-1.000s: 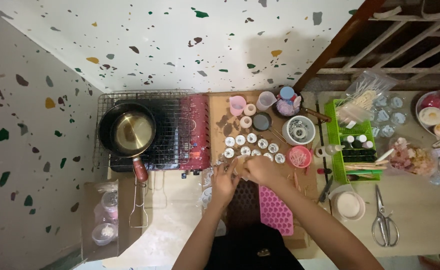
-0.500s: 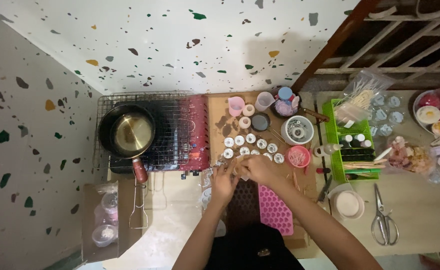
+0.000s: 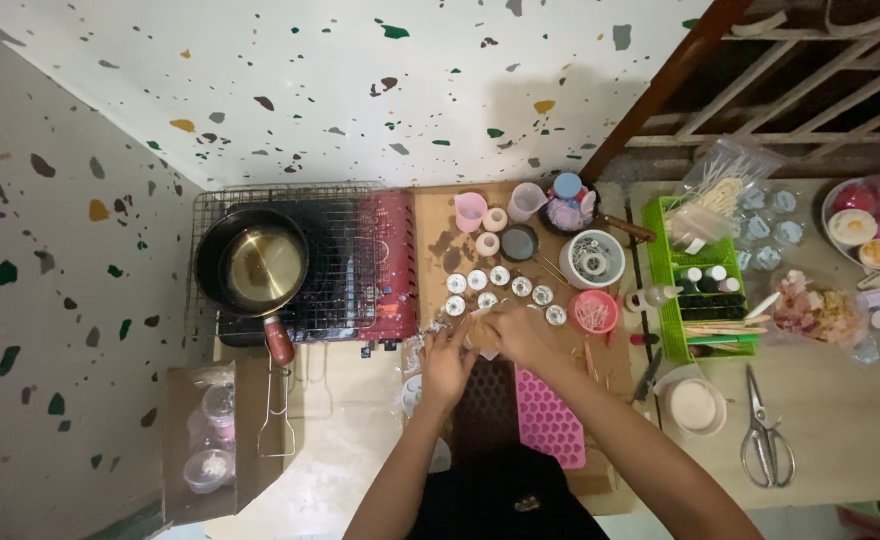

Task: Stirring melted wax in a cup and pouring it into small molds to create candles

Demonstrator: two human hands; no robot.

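Both hands meet over the near edge of the board: left hand [image 3: 449,362] and right hand [image 3: 516,335] pinch a small pale piece [image 3: 482,322] together, fingers curled; how tight, can't tell. Just beyond sit small white cups [image 3: 500,285], contents unclear. Right: pink bowl [image 3: 596,312] holds thin sticks; far left, empty pan [image 3: 258,265].

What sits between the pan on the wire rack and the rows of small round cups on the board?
In the head view, the red end of the stove lies between the pan and the small round cups, under the wire rack.
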